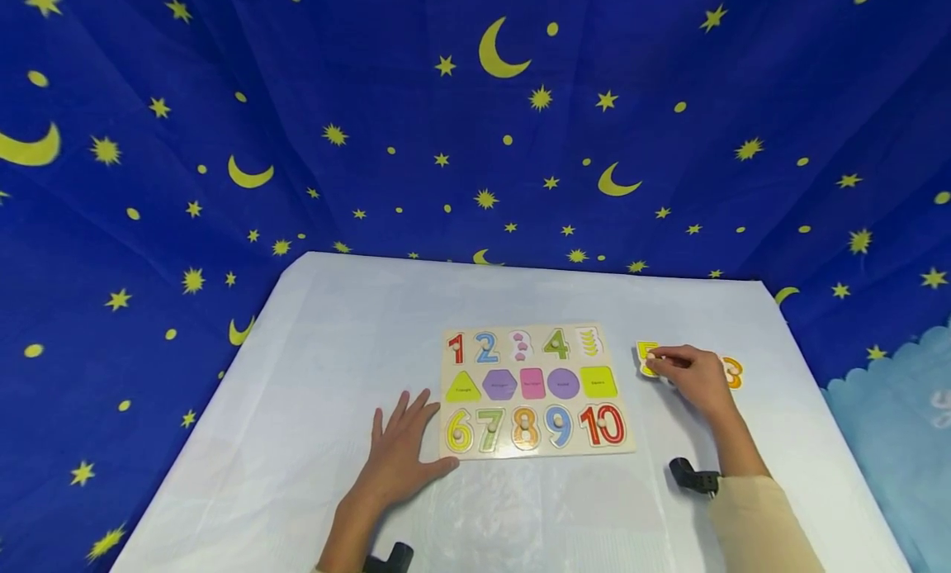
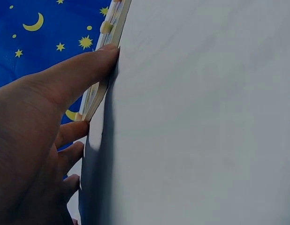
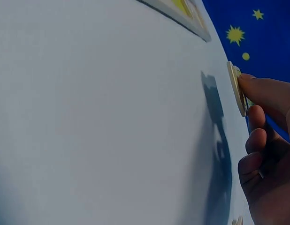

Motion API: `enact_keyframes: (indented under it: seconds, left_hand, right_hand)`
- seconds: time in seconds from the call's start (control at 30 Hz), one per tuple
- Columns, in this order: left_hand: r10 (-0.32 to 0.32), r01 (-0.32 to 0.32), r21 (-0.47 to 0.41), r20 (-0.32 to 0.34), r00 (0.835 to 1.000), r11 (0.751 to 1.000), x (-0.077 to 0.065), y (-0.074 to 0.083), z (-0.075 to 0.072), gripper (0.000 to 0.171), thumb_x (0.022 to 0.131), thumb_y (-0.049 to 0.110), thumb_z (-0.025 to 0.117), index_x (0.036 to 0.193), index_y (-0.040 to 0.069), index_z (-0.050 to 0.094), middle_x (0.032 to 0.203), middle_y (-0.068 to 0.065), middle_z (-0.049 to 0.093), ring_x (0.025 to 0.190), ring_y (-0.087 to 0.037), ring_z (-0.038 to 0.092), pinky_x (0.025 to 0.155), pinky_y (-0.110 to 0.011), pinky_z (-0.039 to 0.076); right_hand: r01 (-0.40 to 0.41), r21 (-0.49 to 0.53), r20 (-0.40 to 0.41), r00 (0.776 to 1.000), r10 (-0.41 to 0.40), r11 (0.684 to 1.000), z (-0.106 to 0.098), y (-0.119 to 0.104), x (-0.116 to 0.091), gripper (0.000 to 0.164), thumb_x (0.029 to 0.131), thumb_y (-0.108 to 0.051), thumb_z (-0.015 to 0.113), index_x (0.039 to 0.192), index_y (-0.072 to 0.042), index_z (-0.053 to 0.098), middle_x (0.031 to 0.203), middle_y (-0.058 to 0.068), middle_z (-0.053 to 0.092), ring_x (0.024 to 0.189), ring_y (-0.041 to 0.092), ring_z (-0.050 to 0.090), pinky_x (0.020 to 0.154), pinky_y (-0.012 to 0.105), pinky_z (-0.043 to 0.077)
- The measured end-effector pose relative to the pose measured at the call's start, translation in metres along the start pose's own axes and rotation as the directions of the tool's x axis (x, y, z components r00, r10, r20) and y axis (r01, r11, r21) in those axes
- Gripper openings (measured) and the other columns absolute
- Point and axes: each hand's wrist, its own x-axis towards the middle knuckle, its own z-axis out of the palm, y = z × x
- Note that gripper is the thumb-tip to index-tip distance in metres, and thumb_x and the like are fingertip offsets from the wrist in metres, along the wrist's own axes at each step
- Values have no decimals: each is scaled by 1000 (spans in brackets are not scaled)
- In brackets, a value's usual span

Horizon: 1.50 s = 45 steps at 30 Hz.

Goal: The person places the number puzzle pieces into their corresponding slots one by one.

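A wooden number puzzle board (image 1: pixel 501 454) lies on the table. Numbers 1, 2, 4 and 6 to 10 sit in it, while the 3 recess (image 1: pixel 521 347) and the 5 recess (image 1: pixel 589 342) show printed pictures. My left hand (image 1: pixel 401 453) rests at the board's lower left corner with fingers spread, its thumb (image 2: pixel 91 65) touching the edge. To the right of the board, my right hand (image 1: pixel 694 381) pinches the yellow number 5 piece (image 1: pixel 645 350) by thumb and fingers. In the right wrist view this piece (image 3: pixel 235 89) is tilted up above its shadow.
An orange number 3 piece (image 1: pixel 734 373) lies just beyond my right hand, partly hidden by it. White sheeting covers the table (image 1: pixel 357 333). Behind stands a blue curtain (image 1: pixel 401 86) with yellow moons and stars. A black wrist device (image 1: pixel 694 477) sits by my right sleeve.
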Motion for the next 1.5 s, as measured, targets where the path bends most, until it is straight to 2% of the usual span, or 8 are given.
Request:
enact_keyframes:
  seconds: [0.17,0.53,0.8,1.03,1.3,1.5]
  left_hand:
    - [9,-9,4,5,1000,1000,-1,-1,0,89,71,62,73,143,18,44,155,-3,28,145,-29,9,111,-60,-3]
    - [13,-13,14,22,1000,1000,0,-2,-1,90,72,64,71,144,19,42,156,-2,27,145,-28,7,111,-60,-3]
    - [14,-14,9,29,999,1000,1,1,2,89,72,63,72,144,19,43,156,-1,27,145,-28,8,111,-61,-3]
    - [32,-32,10,24,999,999,2,2,3,89,72,64,71,144,19,43,156,-1,27,145,-28,8,110,-61,-3]
    - [10,-10,18,29,1000,1000,1,-2,1,90,71,64,72,144,20,43,156,-1,27,145,-28,9,111,-60,-2]
    - [6,-6,22,25,1000,1000,0,-3,-1,90,71,64,71,144,20,42,156,-1,26,145,-28,8,111,-60,-3]
  right_hand:
    - [-4,18,11,1000,4,1000,8,-7,2,48,86,-43,70,114,-4,69,105,16,64,80,24,56,57,27,48]
    - [43,54,40,998,-45,998,29,-29,16,40,86,-36,72,111,-4,71,103,14,66,80,24,56,60,29,49]
    - [80,40,54,995,-82,996,43,-38,23,35,85,-31,73,107,-4,72,102,15,66,86,26,55,71,34,45]
    - [94,13,70,993,-94,996,52,-46,29,31,86,-28,73,106,-4,72,94,13,63,82,26,51,69,34,42]
    - [65,-1,115,991,-65,998,63,-52,35,33,86,-30,73,107,-5,72,91,11,58,84,26,49,69,33,38]
    - [84,-12,117,990,-82,996,68,-56,36,31,86,-28,73,106,-5,73,90,11,58,84,27,49,69,34,37]
